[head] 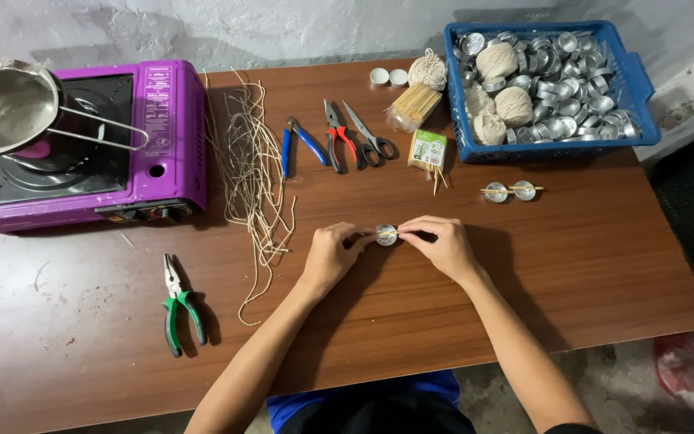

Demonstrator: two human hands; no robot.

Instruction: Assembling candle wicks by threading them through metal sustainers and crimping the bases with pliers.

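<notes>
Both hands pinch one small metal cup with a thin stick across its top. The left hand holds its left side and the right hand its right, on the table. Two more cups lie behind. The blue basket holds many cups and string balls. Scissors, pliers, strings and a purple stove sit farther left.
</notes>
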